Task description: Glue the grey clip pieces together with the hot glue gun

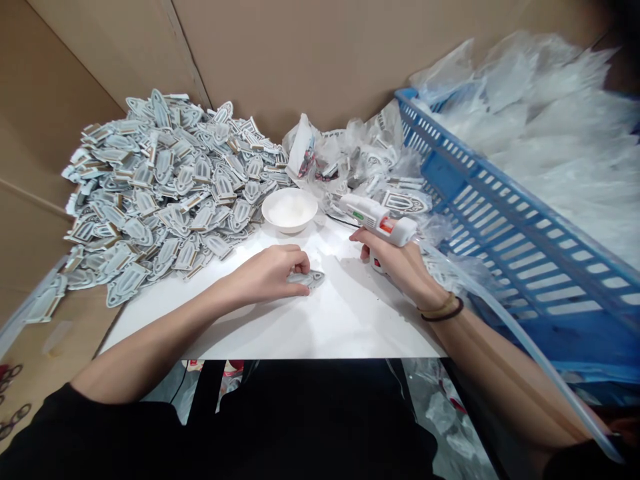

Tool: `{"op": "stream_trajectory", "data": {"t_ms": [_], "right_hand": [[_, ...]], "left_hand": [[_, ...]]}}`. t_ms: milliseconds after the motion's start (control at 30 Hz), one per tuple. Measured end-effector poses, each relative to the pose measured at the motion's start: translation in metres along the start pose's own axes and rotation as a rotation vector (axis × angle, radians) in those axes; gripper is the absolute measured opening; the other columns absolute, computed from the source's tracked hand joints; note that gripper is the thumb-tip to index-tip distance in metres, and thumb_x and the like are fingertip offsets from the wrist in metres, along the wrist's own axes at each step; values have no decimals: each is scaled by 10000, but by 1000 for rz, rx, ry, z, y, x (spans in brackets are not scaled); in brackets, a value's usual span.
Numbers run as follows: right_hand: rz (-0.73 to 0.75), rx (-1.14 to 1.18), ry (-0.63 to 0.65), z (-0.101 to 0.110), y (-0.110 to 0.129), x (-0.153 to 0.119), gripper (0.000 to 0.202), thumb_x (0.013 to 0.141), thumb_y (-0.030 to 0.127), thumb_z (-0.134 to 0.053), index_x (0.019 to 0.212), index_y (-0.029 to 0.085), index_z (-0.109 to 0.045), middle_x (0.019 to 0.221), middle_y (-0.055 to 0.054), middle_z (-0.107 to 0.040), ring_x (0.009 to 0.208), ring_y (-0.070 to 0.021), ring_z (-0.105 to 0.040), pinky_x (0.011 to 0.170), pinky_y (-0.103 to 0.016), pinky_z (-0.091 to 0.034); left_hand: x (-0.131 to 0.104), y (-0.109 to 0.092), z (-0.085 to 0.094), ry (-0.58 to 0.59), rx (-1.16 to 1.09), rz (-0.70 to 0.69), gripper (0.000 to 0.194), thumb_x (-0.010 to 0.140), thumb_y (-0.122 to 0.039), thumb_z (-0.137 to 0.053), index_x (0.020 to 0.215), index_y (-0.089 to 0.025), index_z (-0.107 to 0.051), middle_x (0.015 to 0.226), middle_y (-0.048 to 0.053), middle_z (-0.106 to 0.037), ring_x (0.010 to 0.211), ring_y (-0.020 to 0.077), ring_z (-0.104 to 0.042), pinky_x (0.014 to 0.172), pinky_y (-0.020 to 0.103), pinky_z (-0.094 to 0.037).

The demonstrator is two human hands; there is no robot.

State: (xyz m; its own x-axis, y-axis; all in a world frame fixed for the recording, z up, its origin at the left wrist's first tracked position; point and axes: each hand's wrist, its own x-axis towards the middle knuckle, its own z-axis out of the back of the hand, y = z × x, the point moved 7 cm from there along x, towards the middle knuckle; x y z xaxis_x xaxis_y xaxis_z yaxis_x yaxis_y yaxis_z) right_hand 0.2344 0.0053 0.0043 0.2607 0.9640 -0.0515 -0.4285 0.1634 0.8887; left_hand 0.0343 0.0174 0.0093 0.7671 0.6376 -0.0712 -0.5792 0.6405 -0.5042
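Note:
My right hand [395, 260] is wrapped round the handle of a white glue gun [373, 215], whose nozzle points to the upper left. A long translucent glue stick [500, 310] runs from the back of the gun down over my forearm. With its fingers closed, my left hand [277, 273] grips a small grey-white ornate piece [314, 280] at the table surface; my fingers cover part of it. Just beyond my left hand is a white bowl [289, 210] with white contents. A large heap of similar grey-white pieces [170, 187] covers the table's left side.
A blue plastic crate [500, 200] filled with clear plastic bags [555, 120] stands along the right. Crumpled plastic wrapping [360, 150] with more pieces lies at the back of the white table [260, 337]. Cardboard walls [300, 60] rise behind and left.

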Motion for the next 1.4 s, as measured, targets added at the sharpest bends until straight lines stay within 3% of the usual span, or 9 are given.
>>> {"op": "stream_trajectory", "data": {"t_ms": [367,533,633,733,900,1033,1167,1267,1400], "right_hand": [[17,14,-21,0,-3,3,185,762,404,-626,722,228,-662,579,-7,-601,543,-175,-538,508,-296,-361],[11,-2,-36,2,-3,3,168,749,389,-630,689,233,-650,578,-15,-609,524,-172,-528,486,-300,-354],[13,-1,-31,1,-2,3,172,749,397,-622,694,236,-651,583,-20,-611,521,-171,-521,473,-296,-343],[4,-2,-20,1,-2,3,201,750,419,-618,694,228,-642,595,-23,-613,524,-168,-514,470,-290,-338],[22,-6,-10,1,-2,2,215,768,409,-599,730,203,-647,604,-10,-607,551,-144,-506,503,-270,-349],[33,-13,-6,2,-2,1,229,785,419,-595,761,200,-657,625,-10,-617,570,-138,-509,511,-260,-349],[7,-13,-17,3,-2,0,236,778,426,-609,713,200,-622,622,-15,-616,556,-137,-506,505,-264,-346],[11,-16,-21,3,0,0,238,780,415,-608,682,198,-607,611,-13,-615,547,-134,-505,531,-276,-362],[40,-9,-27,4,1,0,247,788,412,-610,670,194,-612,598,-6,-607,551,-135,-507,568,-286,-380]], "left_hand": [[2,2,-3,-32,10,-30,195,855,-311,-694,1006,-191,-717,1040,40,-652,858,157,-610,711,238,-424],[1,2,1,-72,30,-45,289,899,-383,-642,1110,-193,-692,1109,63,-661,1015,202,-623,794,261,-458],[0,6,2,-46,154,1,390,900,-438,-628,1197,-187,-649,1185,79,-650,1109,246,-598,854,300,-454],[0,10,-1,16,157,24,350,871,-413,-660,1135,-183,-647,1135,67,-658,1067,242,-605,821,295,-449],[2,14,-2,-34,-101,84,169,887,-320,-623,964,-174,-584,907,18,-681,831,173,-634,708,256,-440],[3,27,-5,-102,-696,235,255,922,-386,-603,1000,-185,-468,877,40,-710,744,172,-685,643,272,-514],[6,27,-11,-102,-1210,321,301,869,-295,-709,1051,-160,-512,1064,107,-724,895,192,-732,827,347,-584],[6,23,-12,-140,-1349,317,251,853,-200,-724,1047,-138,-578,1170,115,-700,1048,196,-711,961,328,-555],[5,25,-13,-254,-1336,339,266,900,-204,-674,1076,-169,-477,1018,87,-732,985,196,-736,950,342,-563]]}}
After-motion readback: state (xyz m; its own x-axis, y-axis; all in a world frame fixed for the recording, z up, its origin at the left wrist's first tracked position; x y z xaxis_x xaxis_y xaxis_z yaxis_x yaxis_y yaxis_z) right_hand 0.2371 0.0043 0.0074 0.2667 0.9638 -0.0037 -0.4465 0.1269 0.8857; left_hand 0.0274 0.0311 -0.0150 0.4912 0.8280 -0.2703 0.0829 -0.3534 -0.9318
